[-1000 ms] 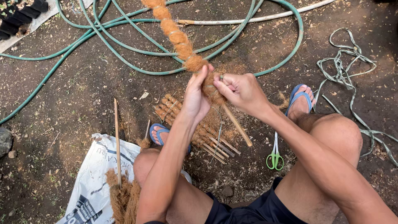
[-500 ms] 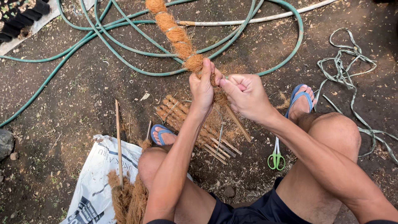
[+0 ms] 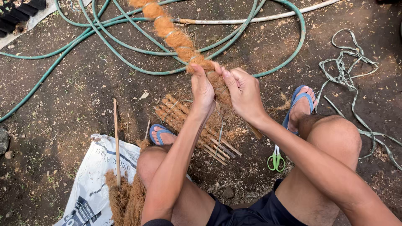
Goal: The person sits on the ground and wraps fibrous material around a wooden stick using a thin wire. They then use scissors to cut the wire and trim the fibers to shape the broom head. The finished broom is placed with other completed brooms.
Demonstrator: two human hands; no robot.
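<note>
Coir-wrapped stick (image 3: 176, 37), frame centre: left hand (image 3: 202, 90) and right hand (image 3: 245, 94) fingers pinching fibre; best keep wrap tight, even, overlapping.

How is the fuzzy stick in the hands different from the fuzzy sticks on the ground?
The held stick is one long pole; the ground sticks are several short ones in a bundle. The held stick is raised, gripped by both hands, left and right; the ground sticks lie untouched on the dirt. Both are wrapped in brown fibre.
</note>
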